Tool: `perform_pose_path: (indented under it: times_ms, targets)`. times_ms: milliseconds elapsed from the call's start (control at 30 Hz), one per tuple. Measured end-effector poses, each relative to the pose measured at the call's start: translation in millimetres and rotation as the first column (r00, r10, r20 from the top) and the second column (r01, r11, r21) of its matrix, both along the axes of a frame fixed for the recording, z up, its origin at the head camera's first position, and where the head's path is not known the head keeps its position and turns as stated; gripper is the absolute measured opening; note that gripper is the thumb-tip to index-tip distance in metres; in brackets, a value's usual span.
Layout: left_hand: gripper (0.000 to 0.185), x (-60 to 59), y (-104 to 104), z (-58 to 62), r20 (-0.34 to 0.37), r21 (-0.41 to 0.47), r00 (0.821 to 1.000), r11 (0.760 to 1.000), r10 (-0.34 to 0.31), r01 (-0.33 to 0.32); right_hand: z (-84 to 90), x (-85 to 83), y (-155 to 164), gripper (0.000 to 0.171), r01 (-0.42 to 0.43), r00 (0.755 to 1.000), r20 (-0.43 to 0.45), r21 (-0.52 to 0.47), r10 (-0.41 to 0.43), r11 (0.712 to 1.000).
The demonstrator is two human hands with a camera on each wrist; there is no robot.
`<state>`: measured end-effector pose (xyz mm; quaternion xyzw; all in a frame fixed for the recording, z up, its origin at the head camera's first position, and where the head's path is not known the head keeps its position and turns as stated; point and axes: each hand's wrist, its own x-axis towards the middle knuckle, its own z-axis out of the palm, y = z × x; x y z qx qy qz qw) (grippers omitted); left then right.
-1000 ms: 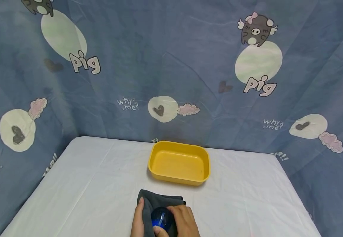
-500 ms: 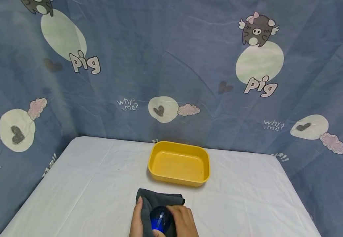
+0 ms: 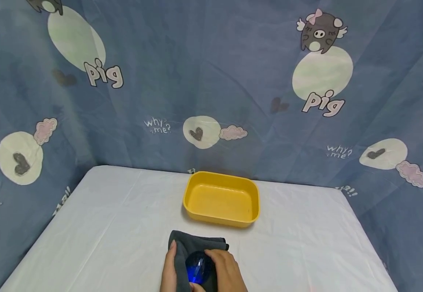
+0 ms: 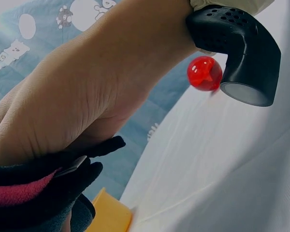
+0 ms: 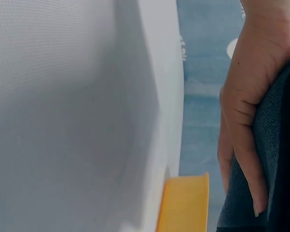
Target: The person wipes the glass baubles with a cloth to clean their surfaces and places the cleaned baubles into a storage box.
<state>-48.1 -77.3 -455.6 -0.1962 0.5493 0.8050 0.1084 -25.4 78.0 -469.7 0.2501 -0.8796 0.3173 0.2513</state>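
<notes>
Head view: I have both hands at the near edge of the table [image 3: 116, 227], low centre of frame. My left hand [image 3: 169, 271] is wrapped round the grey cloth [image 3: 193, 247] from the left, fingers curled onto it. My right hand [image 3: 227, 271] closes over the blue ball [image 3: 198, 270] from the right, pressing it into the cloth. The ball sits between the two hands, half bundled in the fabric.

The left wrist view shows the cloth bunched under the curled fingers [image 4: 34, 145]. The right wrist view shows fingers [image 5: 244, 145] curled against the cloth [image 5: 275, 159].

The yellow tub [image 3: 221, 198] stands just beyond the cloth, apart from it, close to the table's far edge. The patterned blue curtain [image 3: 211, 81] rises directly behind the tub.

White tabletop lies open left and right of the hands; its side edges drop to curtain on both sides.
</notes>
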Motion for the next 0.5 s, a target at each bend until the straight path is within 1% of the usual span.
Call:
perform_pose_path:
  times_ms: [33,100,200,300,367,500]
  targets:
    - [0.078,-0.8,-0.7,0.7,0.011,0.007,1.0,1.0,-0.003,0.003,2.0,0.9,-0.3,0.065,0.007,1.0,0.025,-0.004,-0.007,1.0]
    - [0.077,-1.9,-2.0,1.6,0.011,-0.015,1.0,1.0,-0.005,0.005,6.0,2.1,-1.4,0.065,0.02,0.998,0.065,-0.015,-0.019,1.0]
    - [0.074,-3.6,-3.1,2.5,-0.016,-0.094,1.0,0.996,0.004,-0.005,9.4,2.7,-2.9,0.064,0.034,0.996,0.085,-0.017,-0.032,0.999]
    - [0.072,-2.4,-2.8,3.7,-0.024,-0.14,1.0,0.99,0.012,-0.015,11.0,3.1,-3.5,0.063,0.037,0.995,0.098,-0.003,-0.037,0.999]
    - [0.073,-0.3,-2.3,4.4,-0.017,-0.14,1.0,0.99,0.016,-0.018,12.2,4.1,-3.7,0.061,0.044,0.992,0.116,0.008,-0.045,0.999]
    - [0.077,4.7,-1.7,5.0,0.016,-0.103,1.0,0.995,0.009,-0.008,15.2,6.6,-3.8,0.057,0.064,0.984,0.168,0.012,-0.065,0.998]
